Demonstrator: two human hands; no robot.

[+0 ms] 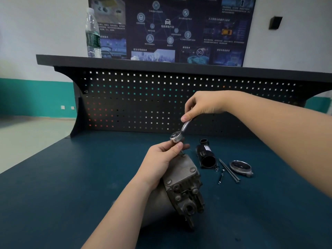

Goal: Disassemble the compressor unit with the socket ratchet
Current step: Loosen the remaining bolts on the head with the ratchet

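The head view looks down on a dark blue counter (75, 177) backed by a perforated panel (161, 97), with a shelf (125, 60) above carrying a water bottle (92, 33). The compressor unit (181, 187), a grey metal body with a bolted head, lies on the counter near the person, its head end turned up and to the right. The left hand (161, 159) rests over the top of the unit with its fingers curled, thumb and fingers pinching the socket just under the ratchet head. The right hand (201, 106) grips the upper end of the socket ratchet (179, 132), whose handle slants up to the right from the head. To the right lie parts already off: a black cylindrical housing (206, 155), a round metal cover (240, 168), two long bolts (230, 171) and a small screw (221, 177). The step in hand appears to be seating the socket on a bolt at the top of the compressor head; whether it is already engaged is hidden by the fingers. The next move likely calls for steadying the socket squarely on the bolt, then swinging the handle to loosen it while the left hand keeps the unit from rolling.
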